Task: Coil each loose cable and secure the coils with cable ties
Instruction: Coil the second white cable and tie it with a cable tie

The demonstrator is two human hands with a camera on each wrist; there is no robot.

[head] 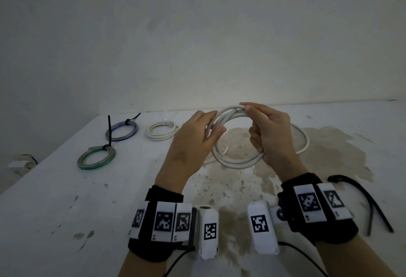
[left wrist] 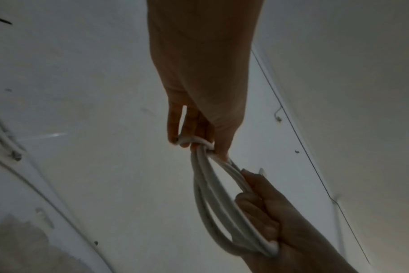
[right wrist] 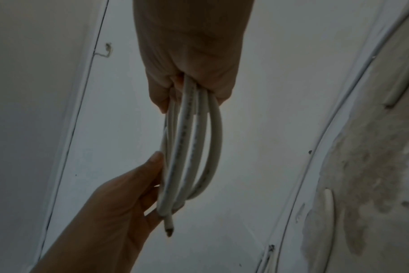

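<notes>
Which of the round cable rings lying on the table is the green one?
The green coil, nearest the table's left edge. The blue coil and the white coil lie farther back.

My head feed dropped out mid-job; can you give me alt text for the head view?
Both hands hold a white cable coil above the stained table: the left hand at its left side, the right hand gripping its right. Three finished coils lie far left; loose black cable ties lie right.
</notes>
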